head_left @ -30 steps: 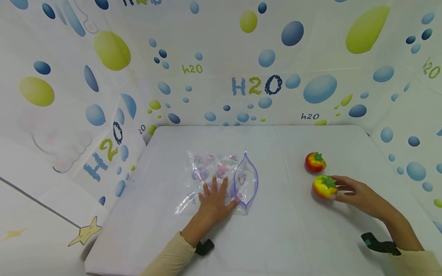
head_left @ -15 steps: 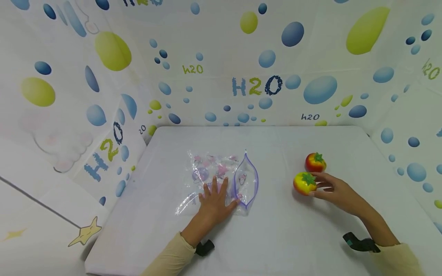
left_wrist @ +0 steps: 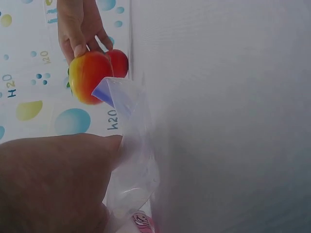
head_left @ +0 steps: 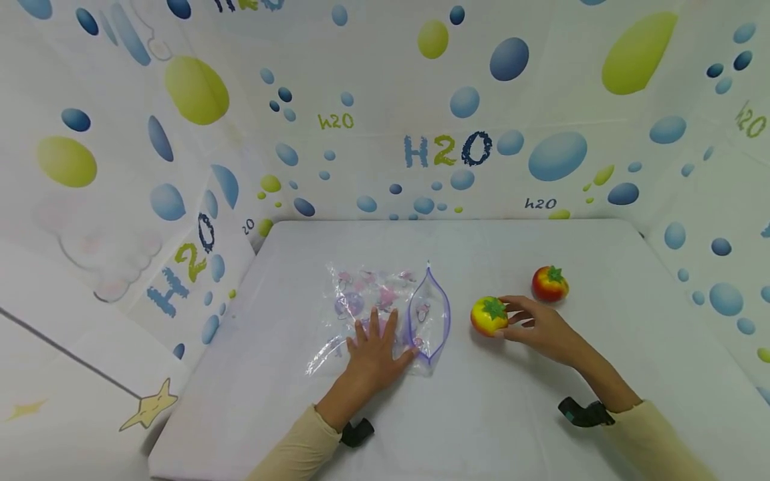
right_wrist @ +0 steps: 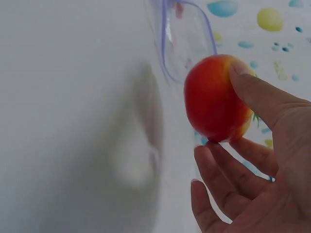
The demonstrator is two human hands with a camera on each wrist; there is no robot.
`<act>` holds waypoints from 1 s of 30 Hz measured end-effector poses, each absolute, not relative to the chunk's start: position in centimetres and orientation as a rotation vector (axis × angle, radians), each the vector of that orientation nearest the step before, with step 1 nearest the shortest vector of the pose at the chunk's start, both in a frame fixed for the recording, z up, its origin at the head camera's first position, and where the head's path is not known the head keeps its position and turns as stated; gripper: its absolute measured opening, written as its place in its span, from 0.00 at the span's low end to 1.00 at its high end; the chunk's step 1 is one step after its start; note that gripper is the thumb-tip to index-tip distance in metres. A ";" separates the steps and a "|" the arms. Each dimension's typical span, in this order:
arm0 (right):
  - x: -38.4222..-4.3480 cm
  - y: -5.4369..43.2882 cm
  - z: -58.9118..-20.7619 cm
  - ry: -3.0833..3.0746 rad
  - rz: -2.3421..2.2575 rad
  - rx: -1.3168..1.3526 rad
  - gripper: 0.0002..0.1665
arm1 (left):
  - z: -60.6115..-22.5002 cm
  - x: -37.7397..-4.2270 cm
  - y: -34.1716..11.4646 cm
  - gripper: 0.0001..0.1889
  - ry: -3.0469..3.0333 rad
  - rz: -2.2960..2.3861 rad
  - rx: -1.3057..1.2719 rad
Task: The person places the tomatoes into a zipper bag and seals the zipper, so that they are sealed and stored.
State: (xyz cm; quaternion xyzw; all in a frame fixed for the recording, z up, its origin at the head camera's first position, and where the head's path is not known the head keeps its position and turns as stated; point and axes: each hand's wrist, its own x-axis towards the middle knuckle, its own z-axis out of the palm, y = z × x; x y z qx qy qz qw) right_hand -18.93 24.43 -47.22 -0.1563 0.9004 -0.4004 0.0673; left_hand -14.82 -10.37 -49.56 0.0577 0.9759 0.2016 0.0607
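Observation:
My right hand [head_left: 541,329] holds a red-and-yellow toy tomato [head_left: 488,316] with a green leafy top, gripped between thumb and fingertips. In the right wrist view this tomato [right_wrist: 214,99] is off the table, its red underside showing. Just left of it lies a clear zip bag [head_left: 385,294] with pink and purple prints, its purple-edged mouth [head_left: 448,314] spread open toward the tomato. My left hand [head_left: 374,357] rests on the bag with fingers spread. A second toy tomato [head_left: 550,284] sits on the table behind the right hand.
A white cloth covers the table [head_left: 289,414]. Behind it and at both sides hangs a white curtain [head_left: 385,87] printed with blue and green drops and H2O lettering. Black wrist straps [head_left: 585,411] are on both arms.
My right hand has carried the toy tomato leftward, away from the other one and close to the bag's mouth. The left hand and the bag have stayed still.

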 end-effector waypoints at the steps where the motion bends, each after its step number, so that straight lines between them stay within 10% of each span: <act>1: -19.1 24.0 -47.3 2.707 -1.215 -0.465 0.41 | -49.6 -14.8 -10.4 0.46 2.956 0.608 0.175; 30: -21.3 15.2 -48.9 2.700 -1.190 -0.536 0.42 | -49.5 -14.6 -10.4 0.46 2.943 0.643 0.161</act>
